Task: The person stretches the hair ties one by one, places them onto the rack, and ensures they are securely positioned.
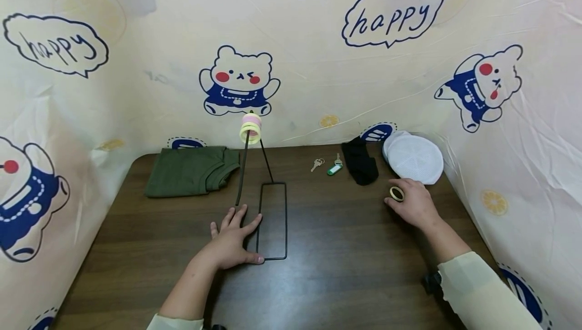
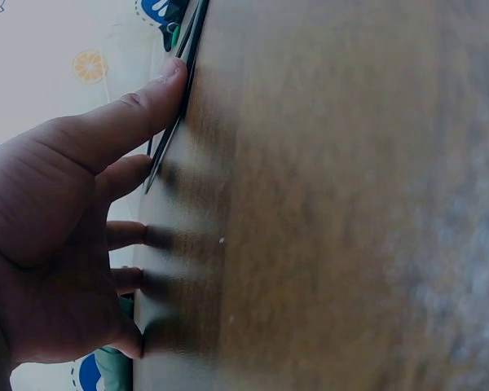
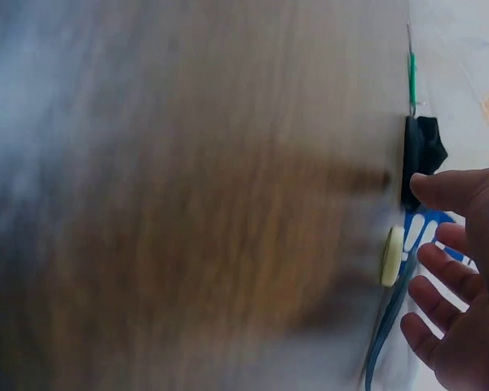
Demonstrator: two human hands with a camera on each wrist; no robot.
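Observation:
A black wire stand (image 1: 286, 221) is on the table, with yellow and pink tape rolls (image 1: 251, 124) on its upper part. My left hand (image 1: 231, 243) is spread over the left side of its base, the thumb touching the wire near the front corner. In the left wrist view the thumb lies along the dark wire (image 2: 187, 85). At the right, my right hand (image 1: 415, 203) reaches around a pale yellow tape roll (image 1: 397, 194). The right wrist view shows that tape roll (image 3: 392, 257) on the table, with thumb and fingers apart around it.
A folded green garment (image 1: 186, 171) lies at the back left. Toward the back right are a key (image 1: 317, 164), a green-tagged key (image 1: 335, 168), a black sock-like cloth (image 1: 360, 160) and a white round cap-like item (image 1: 416, 158). A printed cloth (image 1: 309, 67) surrounds the table.

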